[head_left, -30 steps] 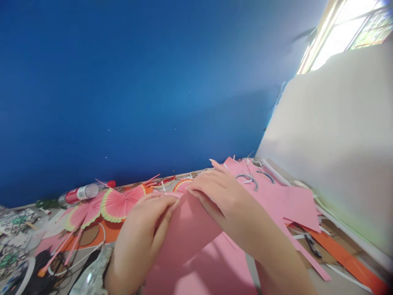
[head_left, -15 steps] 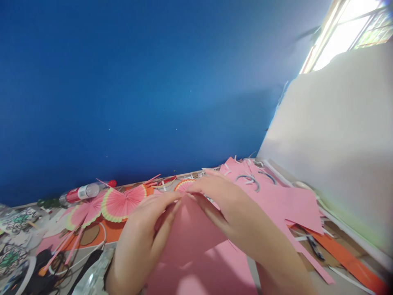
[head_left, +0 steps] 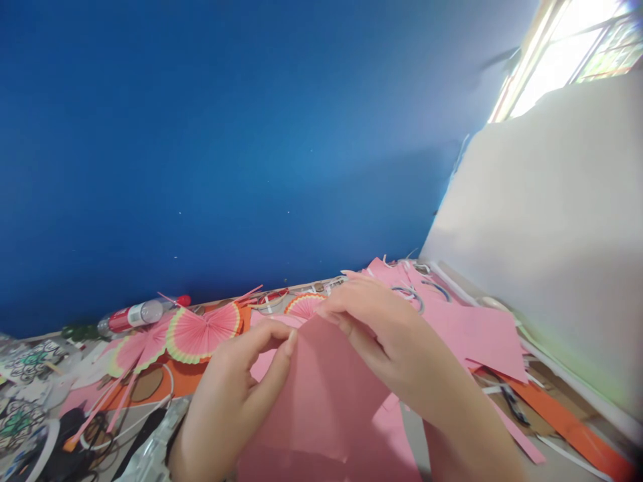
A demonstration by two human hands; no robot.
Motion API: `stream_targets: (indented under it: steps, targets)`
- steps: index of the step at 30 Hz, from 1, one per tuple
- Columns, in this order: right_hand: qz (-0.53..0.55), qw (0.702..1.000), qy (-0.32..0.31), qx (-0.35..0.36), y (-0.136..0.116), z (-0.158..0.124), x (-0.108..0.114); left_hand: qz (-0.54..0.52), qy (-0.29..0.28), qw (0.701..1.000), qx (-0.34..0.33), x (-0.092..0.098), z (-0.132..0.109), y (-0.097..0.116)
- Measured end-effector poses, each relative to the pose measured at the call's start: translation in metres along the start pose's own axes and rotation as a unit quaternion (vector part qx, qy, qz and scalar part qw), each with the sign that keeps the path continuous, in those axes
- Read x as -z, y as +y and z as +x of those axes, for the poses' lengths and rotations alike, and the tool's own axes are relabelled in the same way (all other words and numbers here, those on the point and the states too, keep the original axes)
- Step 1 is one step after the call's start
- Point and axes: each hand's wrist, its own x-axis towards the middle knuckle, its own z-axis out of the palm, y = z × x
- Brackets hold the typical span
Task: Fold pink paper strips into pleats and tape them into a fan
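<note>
A pink sheet of paper (head_left: 321, 395) stands up in front of me, its top edge between my two hands. My left hand (head_left: 234, 388) pinches the sheet's left edge between thumb and forefinger. My right hand (head_left: 384, 335) is closed on the upper right part of the edge, thumb underneath and fingers bent over it. Small creases show near the sheet's bottom. Just beyond the fingertips lies a pleated pink paper fan (head_left: 304, 304) with a yellow and orange rim.
Larger pleated fans (head_left: 205, 331) with pink sticks lie to the left, near a plastic bottle (head_left: 133, 314). More pink paper (head_left: 495, 335) and an orange strip (head_left: 567, 418) cover the right side. A blue wall (head_left: 251, 134) rises behind the table.
My hands have moved apart along the paper's top edge, the right hand shifting rightward. More of the sheet shows between them, and the small fan behind is less covered.
</note>
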Motion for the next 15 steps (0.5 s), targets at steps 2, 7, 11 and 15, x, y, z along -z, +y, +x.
stream_targets:
  steps: [2,7,11,15]
  targets:
    - [0.007,1.0,0.008,0.001,0.002,0.0,0.002,0.001,-0.004,1.0,-0.002,0.001,0.0,0.001]
    - [0.004,0.999,0.043,-0.006,0.005,-0.003,0.008,0.018,-0.001,1.0,-0.004,0.002,0.0,0.001]
    - [-0.01,0.996,0.085,-0.014,0.009,-0.007,0.014,0.012,-0.005,1.0,-0.007,0.003,-0.001,-0.001]
    - [-0.031,0.99,0.129,-0.056,0.013,-0.009,0.019,0.009,0.002,1.0,-0.007,0.005,0.0,-0.003]
